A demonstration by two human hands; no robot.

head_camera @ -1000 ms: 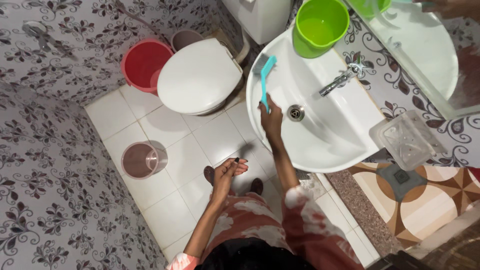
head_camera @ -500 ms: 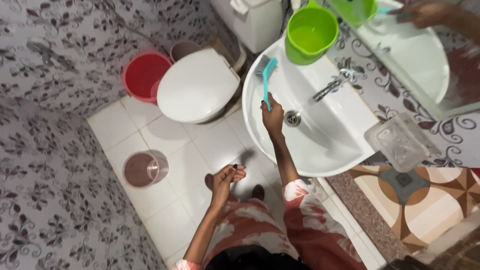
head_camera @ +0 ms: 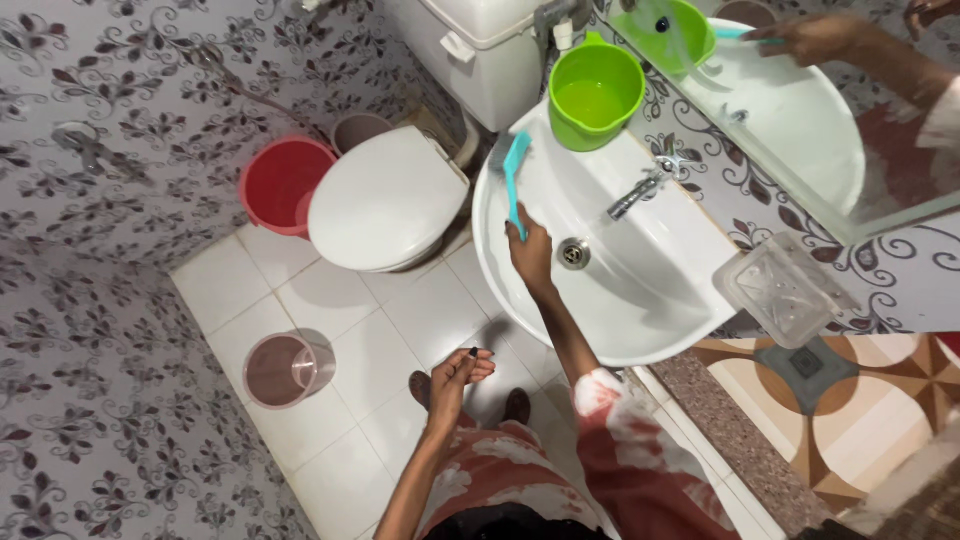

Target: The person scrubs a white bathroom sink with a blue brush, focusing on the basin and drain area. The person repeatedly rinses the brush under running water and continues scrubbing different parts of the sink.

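My right hand [head_camera: 530, 252] grips the handle of a turquoise brush [head_camera: 515, 178], whose head rests on the left rim of the white sink [head_camera: 660, 290]. My left hand [head_camera: 458, 375] hangs free over the floor tiles with its fingers loosely curled and nothing in it. A green jug [head_camera: 592, 95] stands on the back of the sink, beside the metal tap [head_camera: 640, 190]. The drain [head_camera: 573, 253] lies just right of my right hand.
A white toilet [head_camera: 385, 200] with its lid down stands left of the sink, a red bucket [head_camera: 283, 185] beside it. A clear mug [head_camera: 283, 368] sits on the floor tiles. A clear plastic box [head_camera: 785, 288] hangs on the wall under the mirror [head_camera: 800, 110].
The view has shifted slightly. My right hand and the brush stay at the sink's left rim; my left hand has barely moved.
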